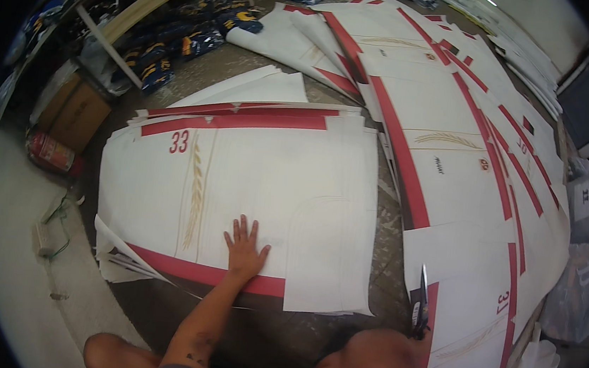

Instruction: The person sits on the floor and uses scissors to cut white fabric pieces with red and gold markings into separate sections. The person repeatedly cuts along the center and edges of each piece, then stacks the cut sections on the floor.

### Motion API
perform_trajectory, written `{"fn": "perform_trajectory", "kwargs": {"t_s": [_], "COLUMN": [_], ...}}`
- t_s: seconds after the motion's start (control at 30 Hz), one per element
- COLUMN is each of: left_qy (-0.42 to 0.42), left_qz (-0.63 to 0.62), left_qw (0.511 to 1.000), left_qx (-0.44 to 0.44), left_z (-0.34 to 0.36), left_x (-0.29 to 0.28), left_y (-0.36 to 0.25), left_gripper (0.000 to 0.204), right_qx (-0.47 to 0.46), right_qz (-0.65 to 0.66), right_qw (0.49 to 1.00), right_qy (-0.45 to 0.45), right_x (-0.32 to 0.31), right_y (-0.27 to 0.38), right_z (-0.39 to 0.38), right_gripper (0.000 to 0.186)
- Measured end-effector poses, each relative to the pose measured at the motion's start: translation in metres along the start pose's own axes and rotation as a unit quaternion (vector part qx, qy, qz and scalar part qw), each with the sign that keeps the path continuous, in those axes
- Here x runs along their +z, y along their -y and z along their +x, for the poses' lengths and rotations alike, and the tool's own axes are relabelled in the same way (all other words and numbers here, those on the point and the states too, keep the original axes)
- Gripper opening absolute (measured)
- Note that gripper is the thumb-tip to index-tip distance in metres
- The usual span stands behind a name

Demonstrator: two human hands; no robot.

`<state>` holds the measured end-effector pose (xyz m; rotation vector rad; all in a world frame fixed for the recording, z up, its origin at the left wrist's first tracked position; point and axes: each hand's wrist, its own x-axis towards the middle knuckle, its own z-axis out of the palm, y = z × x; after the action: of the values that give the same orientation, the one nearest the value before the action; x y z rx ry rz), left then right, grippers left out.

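My left hand lies flat with fingers spread on a stack of white printed sheets. The sheets have red bands along two edges, red digits and a gold wheat-ear pattern. At the near left corner, the layers curl up and separate. Beyond my right knee, a pair of scissors points away from me, blades nearly together, over the edge of a long white printed sheet. Only a sliver of my right hand shows at the scissors' handles; the knee hides the rest.
More long red-banded sheets overlap across the floor to the right and back. A fire extinguisher and a cardboard box stand at the left. Dark plastic-wrapped bundles lie beside a table. Clear plastic bags sit far right.
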<state>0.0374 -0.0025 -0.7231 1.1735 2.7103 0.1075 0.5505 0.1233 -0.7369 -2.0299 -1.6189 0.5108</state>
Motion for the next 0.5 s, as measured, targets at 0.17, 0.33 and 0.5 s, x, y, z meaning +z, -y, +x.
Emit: {"fn": "perform_trajectory", "kwargs": {"t_s": [0.17,0.33,0.5], "left_qy": [0.025,0.160,0.103], "left_qz": [-0.150,-0.522,-0.522], "left_qw": [0.982,0.837,0.841], "left_qx": [0.115,-0.022,-0.098], "left_z": [0.006,0.035,0.080], "left_x": [-0.006,0.003,0.013], "left_y": [-0.085,-0.228,-0.310], "left_gripper": [0.063,0.078,0.081], "right_qx": [-0.034,0.025,0.094], "right_qz": [0.039,-0.061,-0.062], "right_qw": [0.998,0.997,0.988], "right_qy": [0.031,0.050,0.104], "right_x": [-0.019,-0.030,-0.060], "right_y": [-0.033,-0.094,-0.132], "right_z": [-0.034,-0.097,-0.148], "right_gripper": [0.030,0.025,0.035]}}
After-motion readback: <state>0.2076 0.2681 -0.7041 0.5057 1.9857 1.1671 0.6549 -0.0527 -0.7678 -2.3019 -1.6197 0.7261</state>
